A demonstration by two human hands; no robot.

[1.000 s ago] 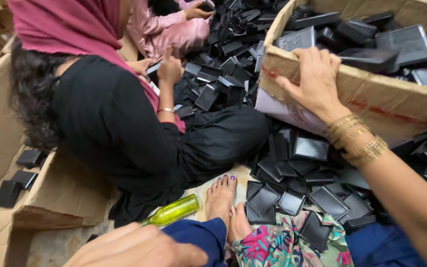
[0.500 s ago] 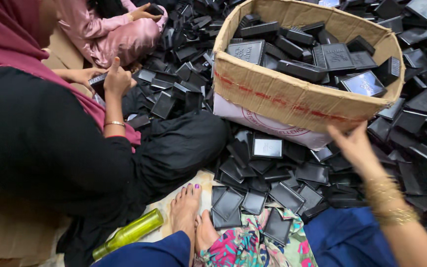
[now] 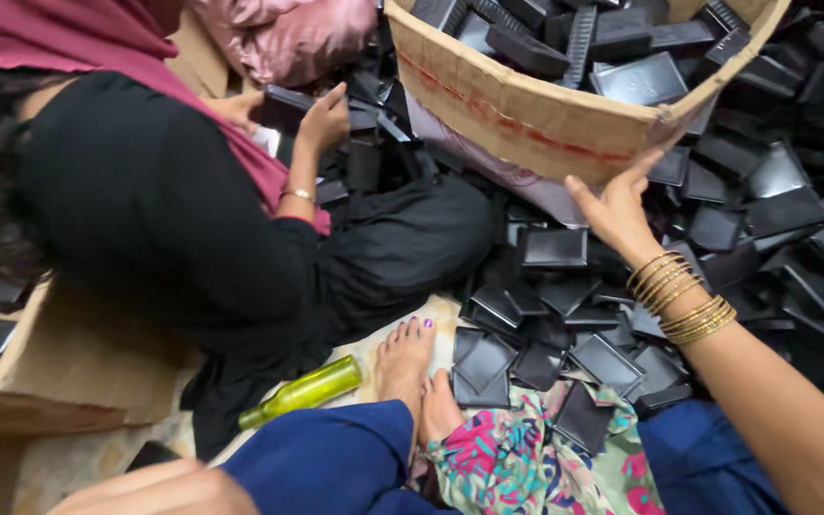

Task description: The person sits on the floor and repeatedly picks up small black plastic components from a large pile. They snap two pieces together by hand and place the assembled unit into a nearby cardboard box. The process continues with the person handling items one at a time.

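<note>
Cardboard box (image 3: 526, 114) rim touched by open right hand (image 3: 617, 205)

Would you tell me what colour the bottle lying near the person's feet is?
The bottle is yellow-green glass, seen best in the head view.
</note>
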